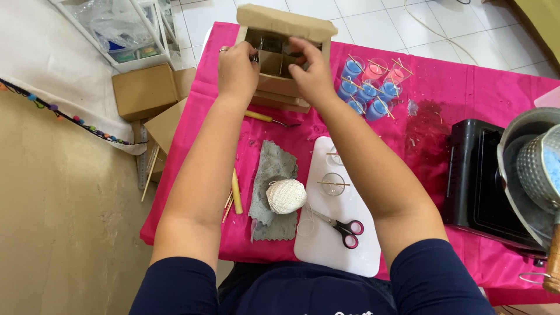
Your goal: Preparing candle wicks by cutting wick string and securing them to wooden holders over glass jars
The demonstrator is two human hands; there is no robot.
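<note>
Both hands, left hand [236, 69] and right hand [312, 73], reach into the cardboard box [284, 26] at the table's far edge

Inside the divided cardboard box [284, 58] at the pink cloth's far edge, the left hand [237, 70] and right hand [314, 73] cover their fingertips and whatever they hold. The metal pot [534, 175] on the black stove [475, 181] is cut off by the right edge, its blue contents only partly visible

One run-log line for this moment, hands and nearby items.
left hand: in divided cardboard box | right hand: on box dividers | nearby: wax-filled glasses, twine ball, scissors
</note>
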